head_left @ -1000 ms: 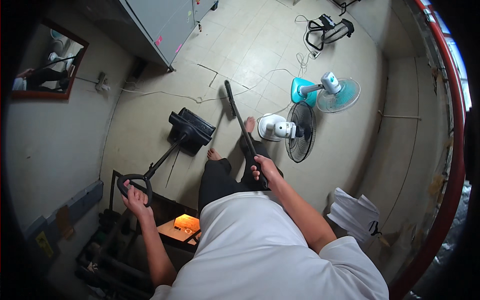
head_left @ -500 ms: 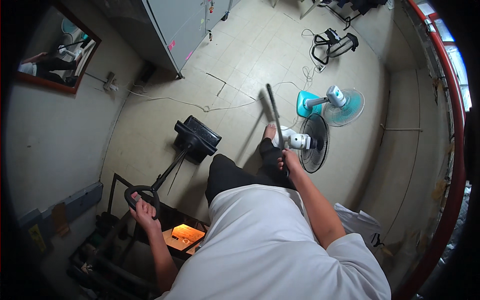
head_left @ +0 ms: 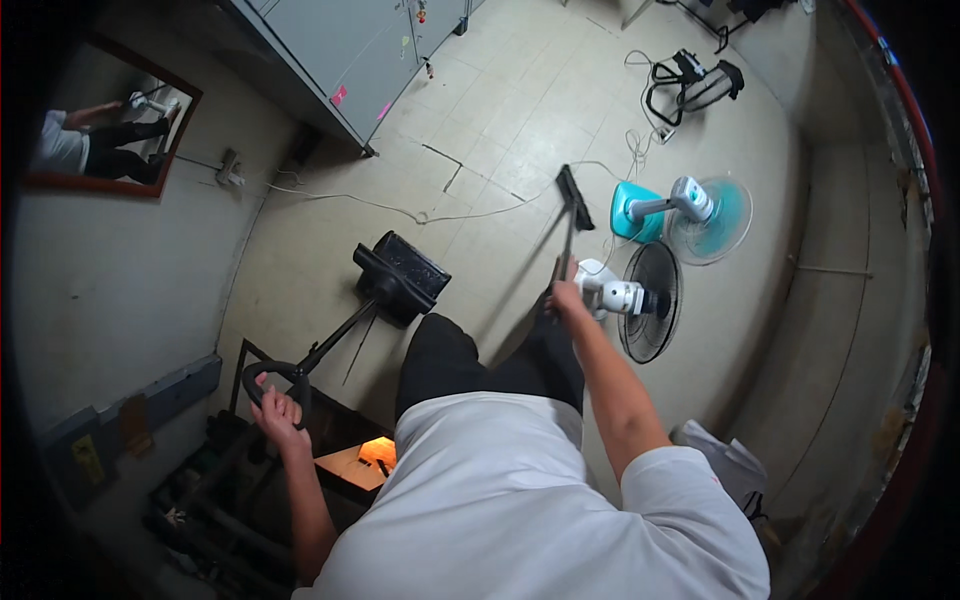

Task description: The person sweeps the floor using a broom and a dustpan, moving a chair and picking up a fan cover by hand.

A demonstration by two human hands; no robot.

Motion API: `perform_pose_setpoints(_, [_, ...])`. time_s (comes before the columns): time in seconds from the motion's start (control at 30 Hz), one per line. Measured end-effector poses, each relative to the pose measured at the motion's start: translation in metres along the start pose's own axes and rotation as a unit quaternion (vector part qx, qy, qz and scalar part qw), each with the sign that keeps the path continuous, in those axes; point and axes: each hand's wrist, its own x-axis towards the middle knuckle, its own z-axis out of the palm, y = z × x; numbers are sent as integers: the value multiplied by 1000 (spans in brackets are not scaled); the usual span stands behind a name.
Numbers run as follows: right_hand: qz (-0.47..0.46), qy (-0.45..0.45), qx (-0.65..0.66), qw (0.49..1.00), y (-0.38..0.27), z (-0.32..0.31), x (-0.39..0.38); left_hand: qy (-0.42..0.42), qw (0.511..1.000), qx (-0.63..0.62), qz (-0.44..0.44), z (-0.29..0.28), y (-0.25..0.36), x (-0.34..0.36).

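Observation:
My left hand [head_left: 280, 414] is closed round the loop handle of a long-handled black dustpan [head_left: 412, 272], whose pan rests on the floor ahead and left of my legs. In my right hand [head_left: 566, 296] is the stick of a broom [head_left: 574, 200]. Its dark, narrow head points away from me at floor level, just left of the turquoise fan's base. The broom's upper end is hidden by my hand and forearm.
Right of the broom stand a turquoise fan [head_left: 632, 212] and a white fan with a black cage [head_left: 650, 302]. A cable [head_left: 440, 217] crosses the floor. Beyond lies another black fan [head_left: 708, 88]. Grey lockers [head_left: 340, 60] stand far left; a dark-framed table [head_left: 345, 468] is near left.
My right hand has swung the broom; its head now shows broadside, farther right than before. The dustpan stays in nearly the same place on the floor. The whole view has shifted slightly.

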Motion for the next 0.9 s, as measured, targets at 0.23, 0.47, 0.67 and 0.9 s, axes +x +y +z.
perform_pose_setpoints(0.23, [142, -225, 146, 953, -44, 39, -184, -38, 999, -31, -23, 17, 12, 27])
perform_pose_setpoints(0.47, [109, -251, 137, 952, -87, -59, -213, -18, 998, -44, -40, 13, 9, 22])
perform_pose_setpoints(0.67, [60, -81, 134, 986, -80, 27, -182, -14, 998, -38, -44, 13, 12, 18])
perform_pose_setpoints(0.9, [121, -264, 111, 950, -49, 103, -213, -12, 999, -17, -34, 16, 14, 19])
